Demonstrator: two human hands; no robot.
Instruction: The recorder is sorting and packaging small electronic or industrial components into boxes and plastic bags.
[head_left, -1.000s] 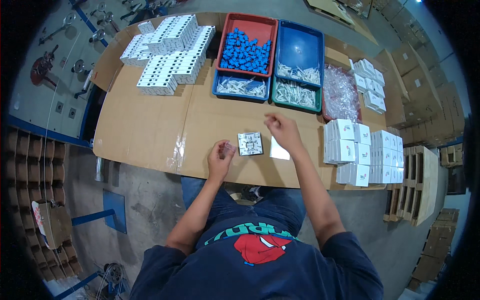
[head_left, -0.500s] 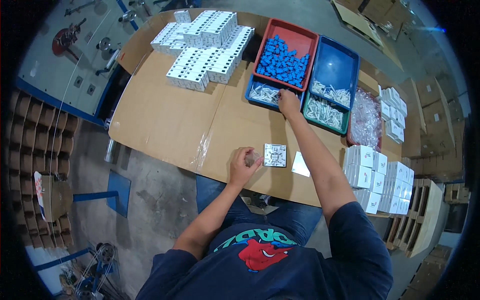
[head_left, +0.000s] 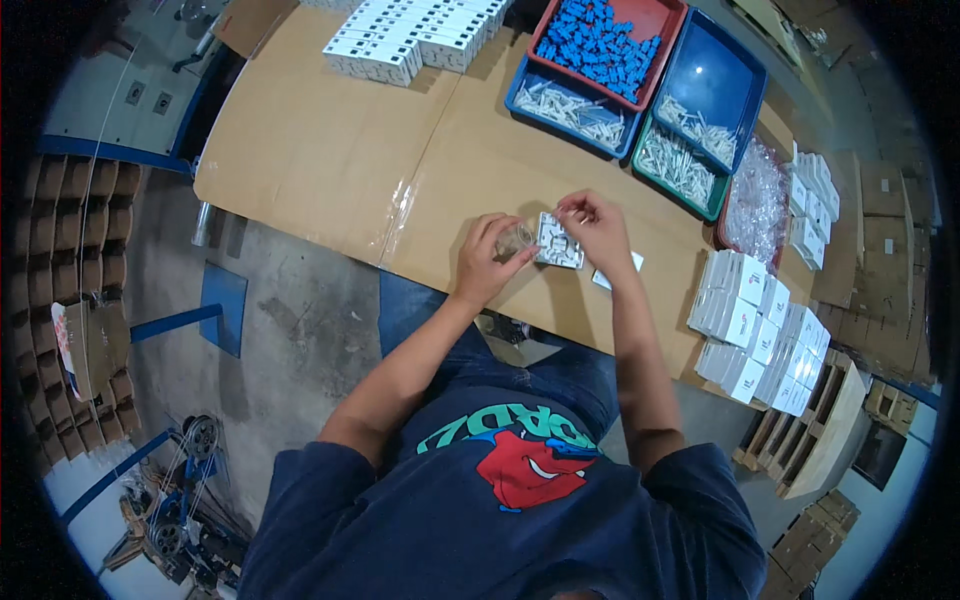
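A square white plate with raised parts on its face (head_left: 560, 243) lies on the cardboard-covered table in front of me. My left hand (head_left: 488, 258) curls round a piece of clear plastic (head_left: 514, 241), thumb by the plate's left edge. At the plate's upper right corner, my right hand (head_left: 598, 235) has its fingertips pinched together; whatever is between them is too small to make out. A flat white square (head_left: 622, 270) lies partly under my right wrist.
Beyond my hands stand a blue tray of thin white pieces (head_left: 518, 98), a red tray of blue parts (head_left: 672, 32), another blue tray (head_left: 708, 70) and a green tray (head_left: 706, 210). Clear plastic packets (head_left: 757, 205) and stacked white boxes (head_left: 738, 285) are right; white units (head_left: 390, 50) far left.
My right hand has come back from the blue tray of thin white pieces to the square plate. The left hand stays beside the plate with the clear plastic. The view has tilted nearer my body.
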